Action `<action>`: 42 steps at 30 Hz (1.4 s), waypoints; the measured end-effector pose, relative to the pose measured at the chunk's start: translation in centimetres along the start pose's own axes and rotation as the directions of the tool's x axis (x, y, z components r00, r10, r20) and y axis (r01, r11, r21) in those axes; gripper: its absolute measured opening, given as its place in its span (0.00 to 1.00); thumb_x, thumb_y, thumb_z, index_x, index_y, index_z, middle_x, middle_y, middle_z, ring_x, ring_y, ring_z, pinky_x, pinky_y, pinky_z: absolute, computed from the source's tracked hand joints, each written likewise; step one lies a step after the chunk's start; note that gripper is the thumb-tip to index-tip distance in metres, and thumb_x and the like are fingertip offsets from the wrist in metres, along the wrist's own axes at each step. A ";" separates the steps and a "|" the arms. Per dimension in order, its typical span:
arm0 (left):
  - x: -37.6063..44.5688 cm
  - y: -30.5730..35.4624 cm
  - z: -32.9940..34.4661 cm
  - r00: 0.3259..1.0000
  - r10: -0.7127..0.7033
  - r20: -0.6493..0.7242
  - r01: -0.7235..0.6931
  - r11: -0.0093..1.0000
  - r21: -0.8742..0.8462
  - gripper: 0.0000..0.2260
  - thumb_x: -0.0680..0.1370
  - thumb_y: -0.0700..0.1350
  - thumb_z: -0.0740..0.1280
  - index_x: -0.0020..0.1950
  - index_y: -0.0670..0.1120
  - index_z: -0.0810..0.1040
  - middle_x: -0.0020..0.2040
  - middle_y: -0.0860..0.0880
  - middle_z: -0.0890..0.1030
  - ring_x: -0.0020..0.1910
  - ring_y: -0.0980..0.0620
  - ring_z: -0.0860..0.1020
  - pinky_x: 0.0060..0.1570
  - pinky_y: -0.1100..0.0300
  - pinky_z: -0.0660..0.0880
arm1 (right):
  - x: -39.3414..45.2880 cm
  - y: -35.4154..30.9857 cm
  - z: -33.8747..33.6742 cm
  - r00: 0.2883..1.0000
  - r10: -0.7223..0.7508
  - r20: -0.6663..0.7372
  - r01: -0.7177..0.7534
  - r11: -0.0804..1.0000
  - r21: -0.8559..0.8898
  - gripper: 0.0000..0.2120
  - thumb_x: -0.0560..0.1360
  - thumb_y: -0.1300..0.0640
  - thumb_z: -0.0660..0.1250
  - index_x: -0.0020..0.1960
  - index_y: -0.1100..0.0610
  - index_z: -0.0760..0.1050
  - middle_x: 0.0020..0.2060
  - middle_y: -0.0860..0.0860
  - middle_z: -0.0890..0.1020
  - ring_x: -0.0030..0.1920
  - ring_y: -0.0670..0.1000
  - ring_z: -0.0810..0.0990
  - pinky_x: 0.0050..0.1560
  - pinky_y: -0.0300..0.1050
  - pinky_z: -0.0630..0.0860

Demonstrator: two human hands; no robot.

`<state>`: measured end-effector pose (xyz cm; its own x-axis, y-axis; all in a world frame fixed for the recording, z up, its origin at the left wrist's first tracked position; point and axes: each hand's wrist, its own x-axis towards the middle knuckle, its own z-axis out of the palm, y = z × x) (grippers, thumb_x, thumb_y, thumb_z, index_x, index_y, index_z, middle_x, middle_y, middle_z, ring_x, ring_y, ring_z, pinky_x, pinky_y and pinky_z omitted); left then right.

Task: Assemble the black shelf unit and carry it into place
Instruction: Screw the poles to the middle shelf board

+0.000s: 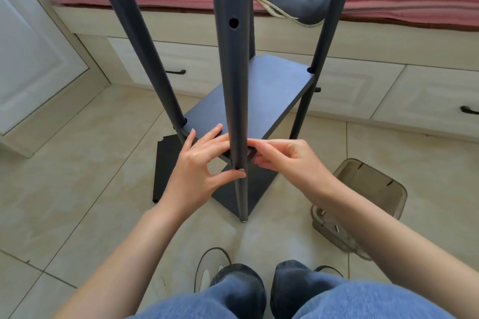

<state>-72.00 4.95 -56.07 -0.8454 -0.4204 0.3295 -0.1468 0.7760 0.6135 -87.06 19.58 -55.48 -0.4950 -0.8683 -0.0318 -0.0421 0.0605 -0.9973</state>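
1. A screw [241, 170] is pinched at the near pole [234, 101] by the left hand [199, 160]; the shelf board [261, 101], at its near corner on the floor, is steadied.
2. The right hand [285, 156] fingers [261, 143] seemingly pinch the board's corner.
3. Next, hole alignment is called for; a clear box [363, 202] and a loose panel [167, 168] lie close by.

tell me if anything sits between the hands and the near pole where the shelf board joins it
Nothing visible does. The left hand touches the near pole with its thumb at the small bolt, and the right hand has its fingers at the corner of the shelf board beside the pole.
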 end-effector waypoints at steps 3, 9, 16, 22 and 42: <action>0.0 0.0 0.0 1.000 0.003 -0.004 -0.003 1.000 0.020 0.24 0.71 0.51 0.77 0.66 0.55 0.79 0.70 0.62 0.74 0.76 0.56 0.66 0.79 0.58 0.44 | -0.2 0.2 -1.0 0.998 0.065 0.002 -0.065 0.994 0.090 0.19 0.81 0.53 0.64 0.71 0.46 0.70 0.50 0.51 0.86 0.53 0.50 0.85 0.57 0.45 0.80; 0.0 0.6 -0.3 1.000 -0.028 -0.001 0.028 0.999 0.039 0.27 0.72 0.49 0.78 0.70 0.50 0.76 0.67 0.67 0.73 0.76 0.55 0.67 0.78 0.61 0.44 | 1.5 -0.6 -0.3 0.918 0.322 -0.232 -0.243 0.918 0.313 0.18 0.81 0.52 0.64 0.67 0.53 0.63 0.40 0.53 0.87 0.42 0.53 0.87 0.46 0.48 0.84; -0.1 1.4 0.1 0.999 -0.026 0.039 0.022 0.995 0.100 0.20 0.75 0.51 0.73 0.66 0.52 0.79 0.69 0.59 0.76 0.75 0.47 0.69 0.78 0.40 0.50 | 2.6 -1.4 0.6 0.918 0.388 -0.085 -0.361 0.905 0.226 0.11 0.81 0.53 0.65 0.56 0.61 0.76 0.45 0.55 0.87 0.43 0.53 0.87 0.52 0.52 0.83; -0.3 1.3 0.2 0.998 -0.026 0.057 0.017 0.989 0.149 0.22 0.77 0.54 0.69 0.71 0.53 0.75 0.72 0.57 0.75 0.75 0.47 0.69 0.77 0.37 0.51 | 3.0 -1.7 0.5 0.913 0.401 -0.068 -0.386 0.908 0.163 0.09 0.80 0.53 0.65 0.54 0.59 0.75 0.42 0.54 0.87 0.41 0.52 0.87 0.49 0.49 0.84; -0.2 1.9 0.4 1.000 -0.027 0.014 0.025 0.986 0.166 0.22 0.78 0.55 0.71 0.70 0.50 0.76 0.68 0.57 0.78 0.71 0.50 0.73 0.79 0.49 0.49 | -4.0 15.0 -15.3 0.699 0.560 -0.445 -0.705 0.645 -0.295 0.06 0.77 0.62 0.68 0.44 0.62 0.82 0.38 0.55 0.86 0.37 0.51 0.83 0.38 0.44 0.80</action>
<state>-72.35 6.69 -55.25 -0.8482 -0.4349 0.3024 -0.2510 0.8327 0.4936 -99.00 31.52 -69.33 -0.7556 -0.3537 -0.5513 0.0656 0.7966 -0.6009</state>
